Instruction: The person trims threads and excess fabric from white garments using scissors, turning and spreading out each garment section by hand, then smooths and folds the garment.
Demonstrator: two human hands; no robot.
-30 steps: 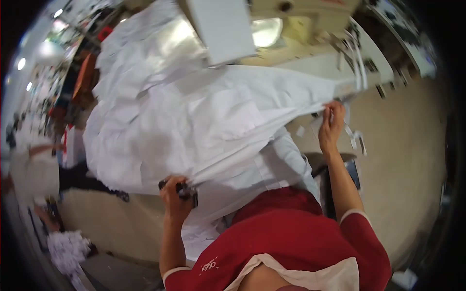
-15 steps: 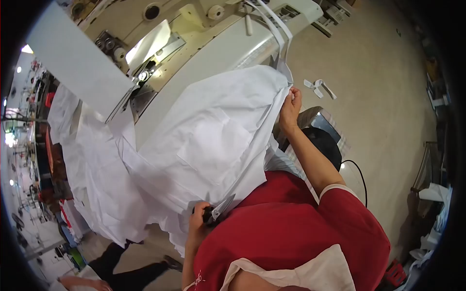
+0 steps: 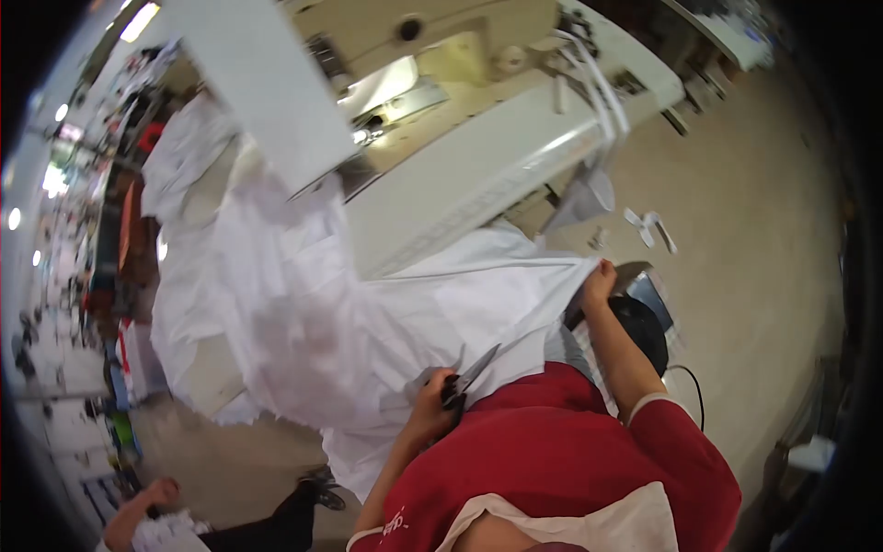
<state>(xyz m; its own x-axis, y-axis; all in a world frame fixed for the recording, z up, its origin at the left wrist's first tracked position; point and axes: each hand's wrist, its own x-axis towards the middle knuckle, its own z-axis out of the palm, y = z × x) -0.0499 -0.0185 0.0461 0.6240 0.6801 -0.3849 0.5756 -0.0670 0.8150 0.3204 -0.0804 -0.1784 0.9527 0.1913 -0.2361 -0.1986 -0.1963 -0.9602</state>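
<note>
A large white cloth garment point(image 3: 497, 294) stretches from the sewing table's edge to my lap. My right hand point(image 3: 598, 283) pinches its far right edge, pulling it taut beside the table. In my left hand point(image 3: 432, 407) is a pair of scissors point(image 3: 480, 364) with dark handles, held close to my red shirt. Its blades point up and to the right over the lower part of the cloth; whether they touch it I cannot tell. More white fabric point(image 3: 294, 304) hangs in folds from the table's left end.
The sewing machine table point(image 3: 478, 198) spans the top, with white strips point(image 3: 598, 92) hanging over its right end. Fabric scraps point(image 3: 651, 228) lie on the floor at right. Behind my right arm is a dark rounded object point(image 3: 639, 336). Another person's hand point(image 3: 164, 490) shows at lower left.
The cloth has slid off the tabletop toward my lap, drawn by my right hand. My left hand still holds the scissors. The view has shifted, and the other person's arm is raised more.
</note>
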